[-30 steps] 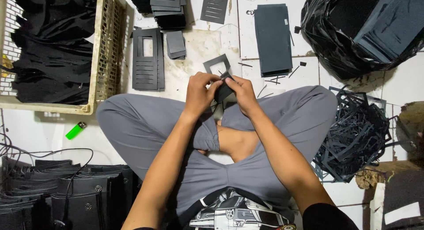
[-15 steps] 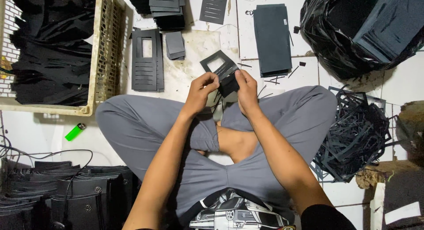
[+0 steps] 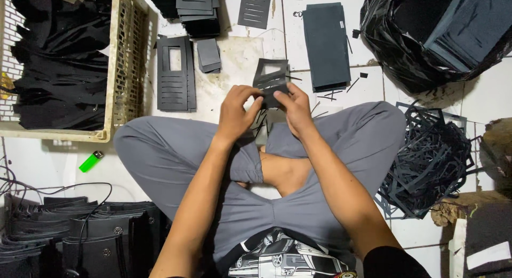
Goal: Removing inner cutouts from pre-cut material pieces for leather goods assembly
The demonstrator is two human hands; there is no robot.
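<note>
You sit cross-legged on the tiled floor (image 3: 480, 104), grey trousers, knees spread wide.

Largest items first. Plastic crate (image 3: 124, 70) at far left, packed with black cut material. Black plastic bag (image 3: 405, 48) at upper right, holding dark flat sheets. Tangle of black offcut strips (image 3: 429, 160) just beside your right knee. Row of black stitched pieces (image 3: 64, 240) at lower left, a thin cable lying across them.

Mid-sized: stack of dark rectangular sheets (image 3: 326, 46) ahead of you, a few thin slivers scattered by its lower edge. Slotted black panel with a window cut-out (image 3: 175, 72) lies flat between crate and hands; a smaller dark piece (image 3: 208, 55) just beside it. More slotted pieces stacked at top centre (image 3: 197, 8).

Smallest: green lighter (image 3: 91, 161) on the floor below the crate, well apart from the work.

Hands: left hand (image 3: 237, 113) and right hand (image 3: 296, 110) meet above your shins. Both grip one small black die-cut piece (image 3: 271, 78) (window opening at its top, tilted up away from you). Left fingers (image 3: 255, 93) curl closed on its lower left edge; right fingers (image 3: 282, 95) pinch the lower right. Piece is held in the air, clear of the floor.
</note>
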